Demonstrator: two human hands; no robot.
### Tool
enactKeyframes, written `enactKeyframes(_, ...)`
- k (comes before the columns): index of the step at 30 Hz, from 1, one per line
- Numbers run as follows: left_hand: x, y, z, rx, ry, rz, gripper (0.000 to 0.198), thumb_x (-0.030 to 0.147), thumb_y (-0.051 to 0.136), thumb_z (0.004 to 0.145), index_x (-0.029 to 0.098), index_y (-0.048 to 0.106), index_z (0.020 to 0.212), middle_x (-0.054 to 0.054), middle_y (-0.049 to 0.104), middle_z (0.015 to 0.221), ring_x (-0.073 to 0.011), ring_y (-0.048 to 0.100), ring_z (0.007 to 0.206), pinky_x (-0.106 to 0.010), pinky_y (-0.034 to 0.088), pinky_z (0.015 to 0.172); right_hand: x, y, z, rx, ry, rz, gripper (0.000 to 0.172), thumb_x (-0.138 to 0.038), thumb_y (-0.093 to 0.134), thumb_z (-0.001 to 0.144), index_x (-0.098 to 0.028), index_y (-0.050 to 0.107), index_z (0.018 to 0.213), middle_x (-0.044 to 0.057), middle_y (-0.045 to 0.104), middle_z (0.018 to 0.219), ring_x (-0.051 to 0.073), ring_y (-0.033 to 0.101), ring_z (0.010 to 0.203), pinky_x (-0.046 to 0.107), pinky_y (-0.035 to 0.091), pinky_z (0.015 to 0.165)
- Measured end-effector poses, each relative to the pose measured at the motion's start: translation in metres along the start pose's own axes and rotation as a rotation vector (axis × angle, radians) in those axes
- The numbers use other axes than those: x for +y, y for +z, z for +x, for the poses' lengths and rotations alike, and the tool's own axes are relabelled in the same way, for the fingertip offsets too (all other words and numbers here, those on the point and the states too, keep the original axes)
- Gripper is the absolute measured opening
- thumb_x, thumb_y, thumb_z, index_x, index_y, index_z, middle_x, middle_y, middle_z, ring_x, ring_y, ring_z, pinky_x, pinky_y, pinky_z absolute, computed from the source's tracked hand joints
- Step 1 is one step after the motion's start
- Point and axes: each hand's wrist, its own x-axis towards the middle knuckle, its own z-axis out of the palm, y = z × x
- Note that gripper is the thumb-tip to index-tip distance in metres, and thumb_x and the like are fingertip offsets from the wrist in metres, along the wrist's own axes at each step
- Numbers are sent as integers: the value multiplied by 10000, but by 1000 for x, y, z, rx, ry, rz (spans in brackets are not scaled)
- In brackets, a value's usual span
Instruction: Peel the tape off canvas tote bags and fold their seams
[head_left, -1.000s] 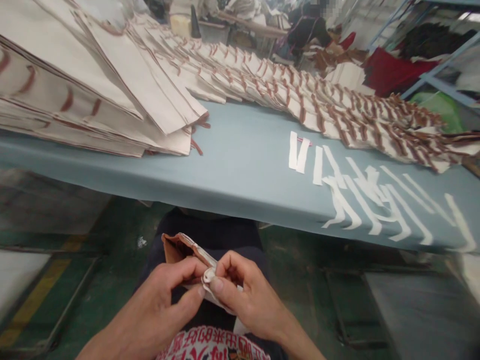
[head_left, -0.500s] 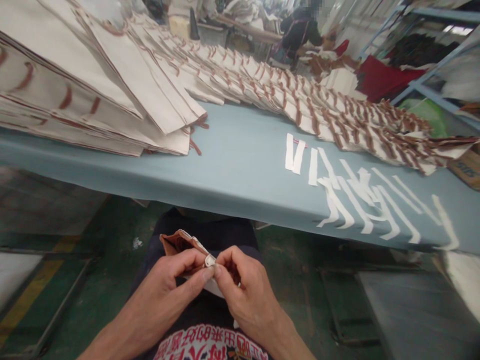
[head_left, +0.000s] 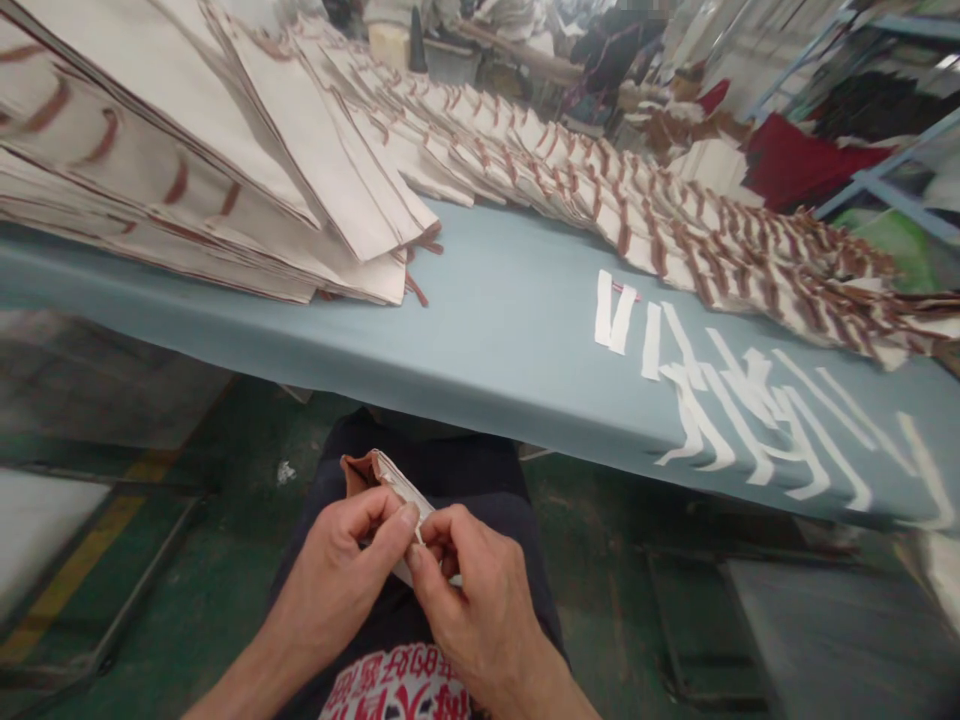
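While both hands (head_left: pixel 341 565) (head_left: pixel 484 590) pinch it, cream-brown cloth (head_left: pixel 400 481) lies between and beyond them, over lap (head_left: pixel 480 478).

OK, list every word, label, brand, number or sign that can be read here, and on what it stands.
"的" and "好": adjoining characters in the upper row on the red-and-white printed cloth at the bottom edge.
Its remaining characters, including the larger lower row: too blurred or cut off to read surely.
No text that I can make out on the held cream-and-brown fabric piece or the narrow white strips.
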Motion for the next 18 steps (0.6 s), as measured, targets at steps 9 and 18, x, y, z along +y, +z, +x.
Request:
enactKeyframes(9, -32, 11, -4, -27, -134, -346, 588, 729, 703, 932, 183, 693, 714, 4, 584, 644, -155, 482, 600, -250, 443, 569, -5, -6, -1, 6, 53, -27, 197, -264, 548, 1053, -233, 637, 879, -1, 720, 735, 156, 682, 583, 255, 429, 580)
enactKeyframes(18, -42, 31, -4, 31, -87, -185, 571, 810, 760, 893, 270, 734, 710, -16, 714, 658, -280, 696, 632, -335, 609, 579, 28, -10, -14, 26, 122, -101, 115, -337, 697, 1044, -271, 722, 954, 8, 791, 804, 210, 775, 690, 257, 573, 654)
